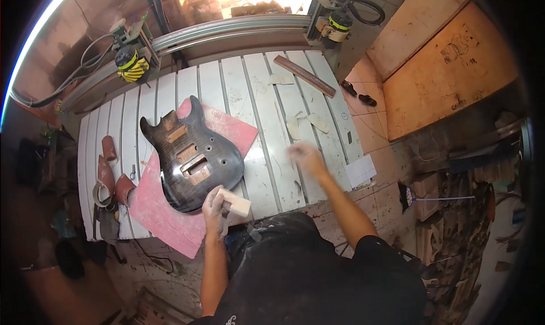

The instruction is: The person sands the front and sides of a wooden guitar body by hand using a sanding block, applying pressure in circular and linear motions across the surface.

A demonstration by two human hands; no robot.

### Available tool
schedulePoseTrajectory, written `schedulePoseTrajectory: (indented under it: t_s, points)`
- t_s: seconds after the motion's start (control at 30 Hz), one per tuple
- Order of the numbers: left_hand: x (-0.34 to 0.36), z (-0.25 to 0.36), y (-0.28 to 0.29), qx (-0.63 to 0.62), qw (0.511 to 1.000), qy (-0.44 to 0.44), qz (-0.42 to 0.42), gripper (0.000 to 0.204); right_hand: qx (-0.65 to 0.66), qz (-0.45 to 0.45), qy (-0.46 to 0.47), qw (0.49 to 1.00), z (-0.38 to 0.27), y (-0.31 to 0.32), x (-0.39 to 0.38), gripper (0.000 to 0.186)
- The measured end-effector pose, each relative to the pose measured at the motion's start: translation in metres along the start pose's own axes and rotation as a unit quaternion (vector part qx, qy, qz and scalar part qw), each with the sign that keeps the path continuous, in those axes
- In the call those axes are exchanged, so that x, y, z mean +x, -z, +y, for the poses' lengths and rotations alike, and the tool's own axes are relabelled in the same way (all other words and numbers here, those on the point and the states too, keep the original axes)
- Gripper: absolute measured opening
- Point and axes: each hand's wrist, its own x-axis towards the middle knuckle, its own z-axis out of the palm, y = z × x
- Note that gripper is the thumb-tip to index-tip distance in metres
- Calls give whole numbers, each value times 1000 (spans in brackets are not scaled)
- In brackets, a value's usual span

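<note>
A dark electric guitar body (pixel 213 149) with routed cavities lies on a pink sheet (pixel 170 225) on the slotted table (pixel 261 177). At the body's near edge, my left hand (pixel 213 212) is closed around a pale rectangular block (pixel 236 204), which looks like a sanding block. Dust whitens the fingers of that hand. To the right of the guitar body, my right hand (pixel 306 157) is over the slats, smeared by motion. Whether it holds anything cannot be made out.
Curled reddish-brown sandpaper pieces (pixel 105 174) lie at the table's left. A brown wooden strip (pixel 304 76) rests at the far right, with pale scraps (pixel 318 123) nearby. A metal gantry rail (pixel 233 29) with machine heads (pixel 335 29) crosses the back. White paper (pixel 361 170) sits at the right edge.
</note>
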Motion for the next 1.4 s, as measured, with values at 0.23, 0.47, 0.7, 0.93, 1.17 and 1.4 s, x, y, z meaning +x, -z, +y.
schedulePoseTrajectory:
  t_s: [0.23, 0.47, 0.7, 0.93, 1.17, 1.4]
  points:
    - [-22, 27, 61, 5, 996, -59, 68, 58, -429, 331, -241, 805, 133, 147, 53, 59]
    - [-24, 23, 67, 13, 996, -25, 81, 56, -258, 277, -252, 890, 206, 210, 61, 64]
    - [-19, 13, 54, -26, 994, -22, 106, 55, -140, 334, -271, 892, 211, 231, 57, 43]
    - [-20, 27, 39, -134, 988, 51, 55, 41, -20, 418, -249, 874, 165, 207, 66, 35]
    - [-10, 45, 0, 11, 998, 55, 25, 24, 265, 77, -143, 950, -4, 25, 57, 40]
    - [-1, 63, -44, 184, 982, -37, -20, 31, 240, -216, -84, 943, -124, -109, 11, 44]
